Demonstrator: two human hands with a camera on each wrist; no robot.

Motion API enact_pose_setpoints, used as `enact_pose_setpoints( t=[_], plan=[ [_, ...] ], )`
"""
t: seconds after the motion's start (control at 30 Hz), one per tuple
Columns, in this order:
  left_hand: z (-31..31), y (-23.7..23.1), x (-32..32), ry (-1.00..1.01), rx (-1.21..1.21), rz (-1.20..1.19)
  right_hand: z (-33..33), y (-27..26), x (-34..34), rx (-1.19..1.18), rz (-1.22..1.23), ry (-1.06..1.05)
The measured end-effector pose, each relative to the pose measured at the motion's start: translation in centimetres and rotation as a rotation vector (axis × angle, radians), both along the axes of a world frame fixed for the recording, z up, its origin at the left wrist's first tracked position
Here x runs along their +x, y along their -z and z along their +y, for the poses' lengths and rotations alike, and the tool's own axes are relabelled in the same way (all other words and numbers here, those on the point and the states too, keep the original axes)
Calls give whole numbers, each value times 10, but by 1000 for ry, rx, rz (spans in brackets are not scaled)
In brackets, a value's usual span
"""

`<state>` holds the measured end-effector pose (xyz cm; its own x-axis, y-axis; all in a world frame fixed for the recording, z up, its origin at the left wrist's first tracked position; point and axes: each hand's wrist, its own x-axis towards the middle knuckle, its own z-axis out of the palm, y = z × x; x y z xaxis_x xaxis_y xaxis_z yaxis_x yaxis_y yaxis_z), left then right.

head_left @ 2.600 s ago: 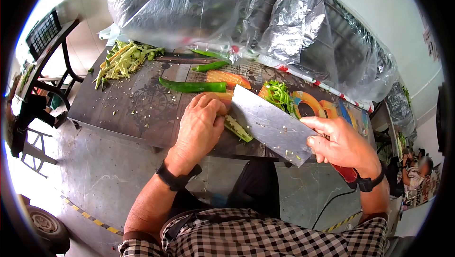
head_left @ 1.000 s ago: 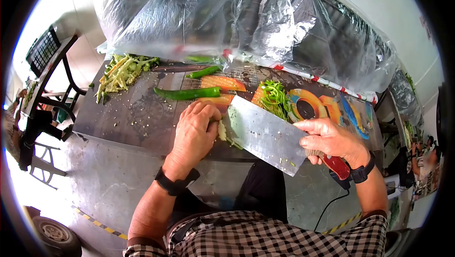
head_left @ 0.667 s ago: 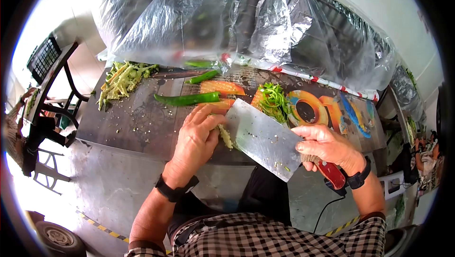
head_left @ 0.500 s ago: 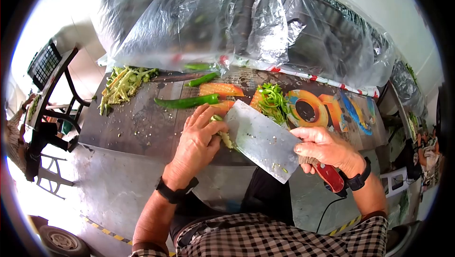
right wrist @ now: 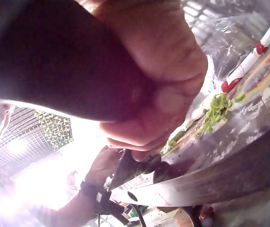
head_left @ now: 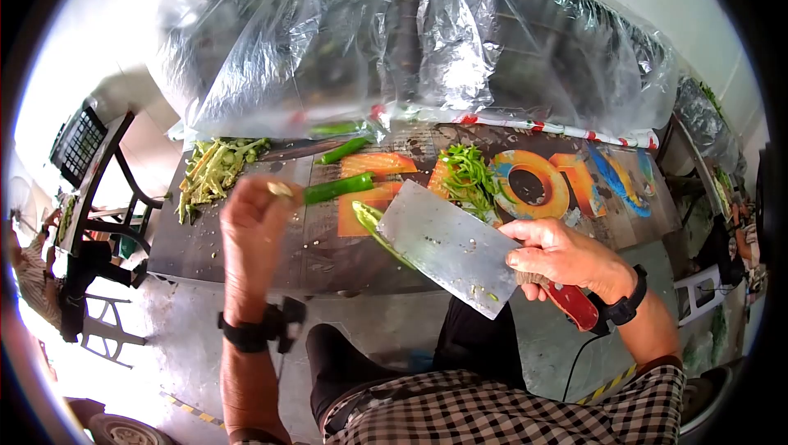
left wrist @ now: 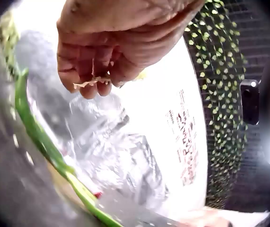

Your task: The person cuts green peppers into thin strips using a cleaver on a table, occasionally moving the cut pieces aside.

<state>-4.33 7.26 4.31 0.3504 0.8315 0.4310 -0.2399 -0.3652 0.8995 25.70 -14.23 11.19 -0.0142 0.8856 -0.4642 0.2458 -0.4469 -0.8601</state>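
My left hand (head_left: 253,227) is lifted above the left part of the table, blurred by motion. Its fingers and thumb pinch a pale, seedy strip of pepper core (left wrist: 93,82). My right hand (head_left: 566,260) grips the cleaver (head_left: 455,248) by its red handle, thumb and forefinger against the blade. Under the blade's left edge lies a cut green pepper (head_left: 373,227), cut face up, partly hidden. A whole green pepper (head_left: 341,187) lies behind it, overlapped by the left hand, with a further green pepper (head_left: 343,150) farther back.
A heap of pepper cores (head_left: 209,174) lies at the table's back left corner. Shredded green pepper (head_left: 468,178) sits right of centre. Clear plastic sheeting (head_left: 345,59) hangs along the back edge of the table (head_left: 271,260). Chairs and a wheel stand around.
My left hand has left the cut pepper, moving up and left with the pepper core pinched, and the pepper's cut side now shows. The right hand and cleaver have barely moved.
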Motion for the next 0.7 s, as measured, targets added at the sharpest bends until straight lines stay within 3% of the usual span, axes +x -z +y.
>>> enact_pose_setpoints(
  t=[0.1, 0.17, 0.2, 0.23, 0.3, 0.37, 0.47, 0.7],
  plan=[
    [35, -19, -35, -507, 431, 586, -1, -2, -2, -7, -28, -13],
    [36, -24, -41, -913, 873, 910, -1, -2, -2, 11, -28, -19],
    [32, -28, -44, -819, 731, 897, -1, 0, -1, 32, -16, -15],
    [24, -26, -39, -771, 756, 834, -3, 3, -2, 43, 1, -10],
    [5, -14, -26, -365, 556, 679, -6, 1, -3, 78, 23, 12],
    [-24, -10, -1, -108, 412, 660, -9, -5, -3, 103, 36, 52],
    [-38, 3, 23, 50, 522, 703, -19, -6, 0, 142, 53, 136],
    [-47, 13, 52, 93, 704, 752, -28, -2, 6, 211, 8, 191]
  ],
)
